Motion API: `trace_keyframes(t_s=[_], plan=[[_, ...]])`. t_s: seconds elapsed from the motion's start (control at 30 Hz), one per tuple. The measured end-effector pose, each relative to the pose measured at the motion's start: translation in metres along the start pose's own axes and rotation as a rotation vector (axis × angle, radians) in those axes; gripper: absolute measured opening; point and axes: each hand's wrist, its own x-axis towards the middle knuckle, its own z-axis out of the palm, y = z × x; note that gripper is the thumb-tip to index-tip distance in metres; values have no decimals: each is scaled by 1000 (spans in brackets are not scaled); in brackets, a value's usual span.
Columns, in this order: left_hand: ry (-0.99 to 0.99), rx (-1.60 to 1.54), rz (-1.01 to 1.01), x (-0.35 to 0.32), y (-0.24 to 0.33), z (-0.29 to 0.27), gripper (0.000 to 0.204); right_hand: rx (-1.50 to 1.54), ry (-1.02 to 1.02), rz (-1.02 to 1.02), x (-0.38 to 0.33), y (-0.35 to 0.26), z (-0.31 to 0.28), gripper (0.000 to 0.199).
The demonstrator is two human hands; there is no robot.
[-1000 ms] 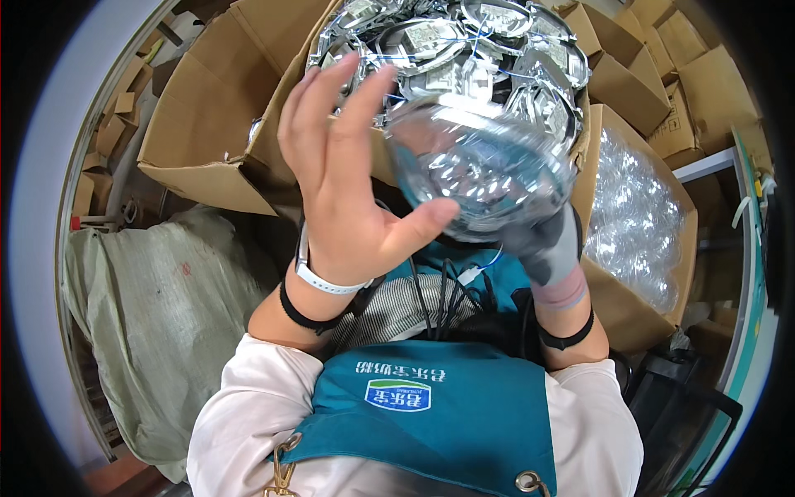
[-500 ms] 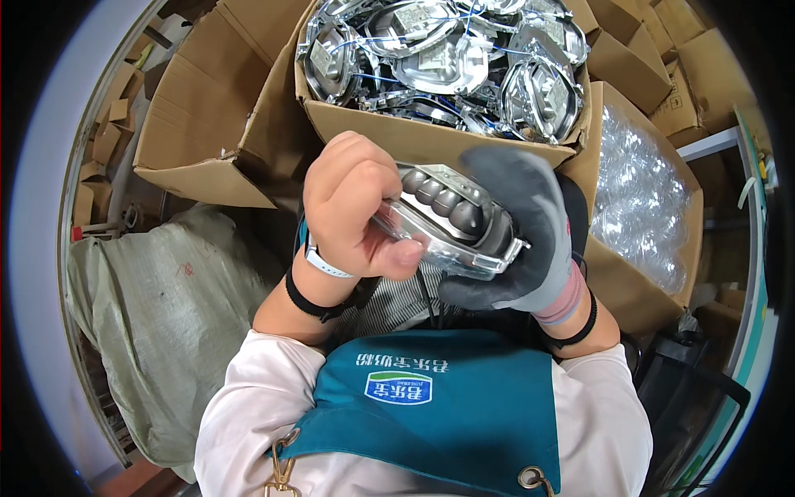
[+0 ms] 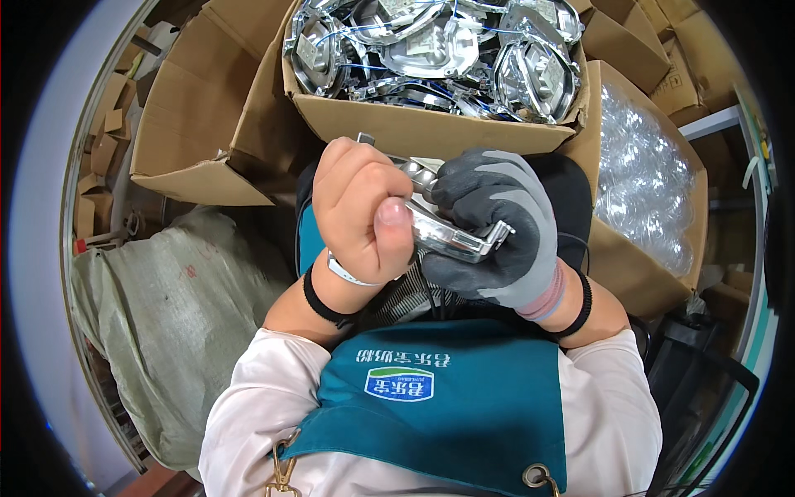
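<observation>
Over my lap, both hands are closed on a shiny silver mould-like metal part, with rounded bumps and a clasp-like end. My bare left hand grips its left side, thumb pressed on top. In a grey and black work glove, my right hand wraps round the other side, fingers curled over the bumps. Much of the part is hidden by my hands. Beyond them stands a cardboard box full of similar silver parts with thin blue wires.
At the right is a carton heaped with clear plastic shells. An open cardboard box stands at the left, above a large greenish woven sack. More cartons sit at the far right. A black chair-like frame is at lower right.
My right hand has closed from a spread grip to curled fingers over the part. The part is tilted differently and its bumps are now mostly covered. My left hand has shifted slightly right.
</observation>
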Motion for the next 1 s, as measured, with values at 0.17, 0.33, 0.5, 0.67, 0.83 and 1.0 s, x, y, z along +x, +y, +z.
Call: trace_keyframes(t_s=[0.17,0.33,0.5,0.67,0.83,1.0], plan=[[47,-141,-152,0,-8,5,30,-59,-75,39,6,-4,-6,58],[337,-673,-463,-2,-36,1,37,-352,-389,123,12,-5,-26,78],[299,-950,-367,-10,-54,1,34,-384,-418,59,10,0,-25,77],[263,-955,-375,-7,-39,8,39,-358,-398,100,8,-1,-26,64],[-120,-697,-855,-3,-28,-1,43,446,-3,848,15,9,-33,53],[-306,-1070,-1128,-7,-59,-15,48,998,-197,1037,10,21,-63,66]])
